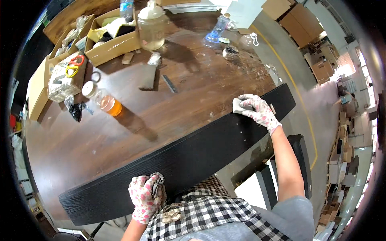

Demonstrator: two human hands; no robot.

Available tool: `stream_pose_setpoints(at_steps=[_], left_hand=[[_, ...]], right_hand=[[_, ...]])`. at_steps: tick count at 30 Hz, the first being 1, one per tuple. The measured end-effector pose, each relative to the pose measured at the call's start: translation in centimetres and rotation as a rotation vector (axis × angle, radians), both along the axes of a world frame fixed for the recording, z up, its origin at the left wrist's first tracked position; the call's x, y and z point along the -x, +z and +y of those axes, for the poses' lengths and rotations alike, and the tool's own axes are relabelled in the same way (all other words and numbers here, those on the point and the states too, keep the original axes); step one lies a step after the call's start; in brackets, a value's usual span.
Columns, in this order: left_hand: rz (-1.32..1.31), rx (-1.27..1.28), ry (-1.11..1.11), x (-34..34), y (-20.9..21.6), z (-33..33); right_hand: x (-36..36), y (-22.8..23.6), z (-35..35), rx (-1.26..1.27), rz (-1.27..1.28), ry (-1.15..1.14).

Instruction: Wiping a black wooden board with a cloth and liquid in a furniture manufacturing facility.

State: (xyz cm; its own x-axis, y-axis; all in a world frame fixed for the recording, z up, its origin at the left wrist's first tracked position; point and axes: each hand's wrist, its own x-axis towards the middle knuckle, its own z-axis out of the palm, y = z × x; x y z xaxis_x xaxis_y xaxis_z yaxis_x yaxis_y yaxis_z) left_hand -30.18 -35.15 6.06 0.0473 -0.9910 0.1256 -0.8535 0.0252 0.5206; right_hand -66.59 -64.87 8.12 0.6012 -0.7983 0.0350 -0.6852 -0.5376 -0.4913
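Facing the board [201,152], which slants along the near edge of our table [80,140], we see scissors [73,66] on a packet [60,89], well beyond the board's left end. Nearer the board is a bottle [101,99] of orange liquid. Our left hand [146,199] is at the board's near side, left of its middle, fingers curled round a crumpled grey rag [161,182]. Beyond the board's middle lies a dark strip [169,83], with a jug [150,34] farther off. Our right hand [257,110] is over the board's right part, thumb and fingers pinching a white pad [238,106] at its far edge.
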Motion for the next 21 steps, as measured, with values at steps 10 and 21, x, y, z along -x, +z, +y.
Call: stream_pose_setpoints(at_steps=[10, 21], left_hand=[[-0.033, -0.103, -0.151, 13.9, 0.2, -11.4], [-0.061, 0.142, 0.085, 22.6, -1.9, -16.6]], right_hand=[[1.4, -1.8, -3.7, 0.065, -0.135, 0.385], [9.3, -2.3, -9.5, 0.061, -0.187, 0.431]])
